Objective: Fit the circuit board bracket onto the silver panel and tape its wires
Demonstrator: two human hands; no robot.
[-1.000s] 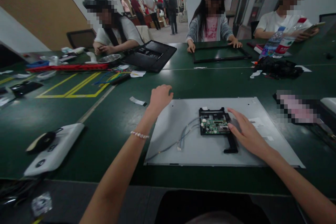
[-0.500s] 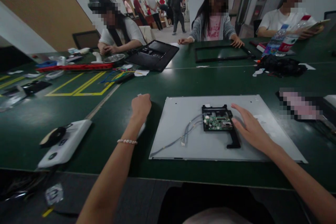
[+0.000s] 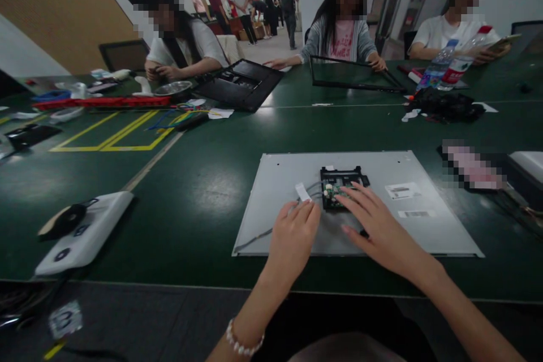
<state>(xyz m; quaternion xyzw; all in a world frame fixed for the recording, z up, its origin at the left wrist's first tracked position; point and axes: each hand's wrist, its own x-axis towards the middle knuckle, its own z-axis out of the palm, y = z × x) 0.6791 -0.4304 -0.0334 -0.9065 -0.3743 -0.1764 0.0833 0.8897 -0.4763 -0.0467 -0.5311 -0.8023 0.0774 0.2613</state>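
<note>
A grey-white flat panel (image 3: 254,220) lies on the green table in front of me. On it sits a black plastic bracket (image 3: 344,172) carrying a green circuit board (image 3: 331,192), with grey cables (image 3: 259,235) running off to the left. My left hand (image 3: 294,232) is closed beside the bracket, and a small white strip (image 3: 302,192) sticks up from its fingers. Over the board and the bracket's right side, my right hand (image 3: 375,220) is spread open, hiding part of both. Whether its fingertips touch the board I cannot tell.
At left lies a white device with a dark round top part (image 3: 91,232). A phone (image 3: 470,167) is to the right of the panel. Across the table, people sit near a black casing (image 3: 241,83), a black frame (image 3: 356,87), bottles (image 3: 453,70) and a black bundle (image 3: 449,106).
My left hand has come from the bare table at left to the panel, beside the bracket. My right hand has shifted left over the board. Across the table, the black frame has tilted up.
</note>
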